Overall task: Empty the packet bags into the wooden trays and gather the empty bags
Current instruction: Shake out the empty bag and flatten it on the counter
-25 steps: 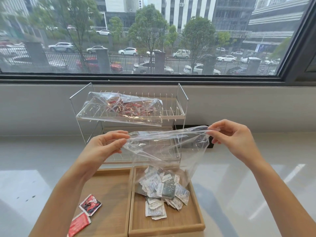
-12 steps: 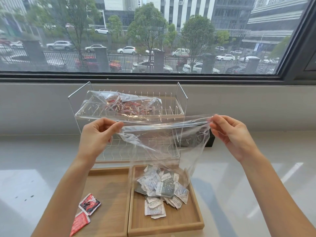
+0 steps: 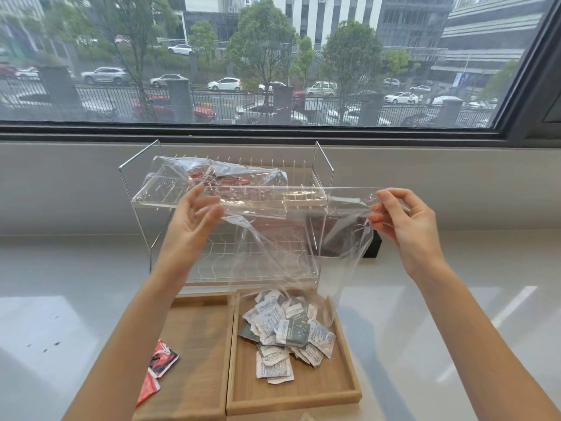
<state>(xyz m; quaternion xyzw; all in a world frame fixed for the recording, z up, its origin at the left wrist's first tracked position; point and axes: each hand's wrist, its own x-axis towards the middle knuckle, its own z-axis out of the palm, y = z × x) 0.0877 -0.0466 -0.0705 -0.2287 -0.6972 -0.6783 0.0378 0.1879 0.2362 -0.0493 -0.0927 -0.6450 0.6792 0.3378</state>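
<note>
I hold a clear plastic bag (image 3: 291, 238) stretched wide above the trays. My left hand (image 3: 194, 217) pinches its left edge and my right hand (image 3: 403, 220) pinches its right edge. The bag looks empty and hangs over the right wooden tray (image 3: 349, 387), where a heap of white and green packets (image 3: 285, 332) lies. The left wooden tray (image 3: 203, 338) holds two red packets (image 3: 159, 364), partly hidden by my left forearm. A second clear bag with red packets (image 3: 230, 180) lies on the rack's top shelf.
A two-tier wire and acrylic rack (image 3: 230, 208) stands right behind the trays against the window sill wall. A black block (image 3: 375, 249) sits behind the rack's right side. White countertop (image 3: 54, 299) spreads on both sides.
Both hands have risen and drawn apart, lifting the clear bag and pulling it taut. The white and green packets stay heaped in the right tray.
</note>
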